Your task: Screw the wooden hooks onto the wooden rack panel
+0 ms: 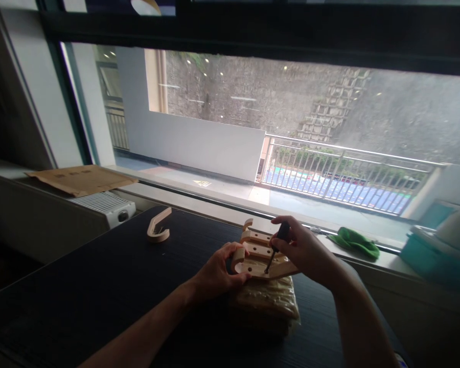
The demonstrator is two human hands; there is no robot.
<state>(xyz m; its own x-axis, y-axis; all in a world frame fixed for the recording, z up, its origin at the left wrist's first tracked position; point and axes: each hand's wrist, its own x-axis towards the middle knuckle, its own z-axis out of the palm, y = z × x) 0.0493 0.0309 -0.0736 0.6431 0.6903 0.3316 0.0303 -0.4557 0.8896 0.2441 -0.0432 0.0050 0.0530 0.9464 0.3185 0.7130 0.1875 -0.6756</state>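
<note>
A light wooden rack with curved hooks [257, 254] lies on a plastic-wrapped bundle [269, 303] on the dark table [99, 286]. My left hand [217, 272] grips the rack's near left end, fingers curled round a hook. My right hand [302, 249] is closed on a black-handled screwdriver [276, 246], held upright with its tip set in a hole on the rack's face. A separate curved wooden hook [159, 226] lies apart at the table's far left.
A window sill runs behind the table, with a green cloth [354, 242] on it and a teal box [437, 255] at the right. A white heater [106, 207] and flat cardboard [80, 179] sit to the left.
</note>
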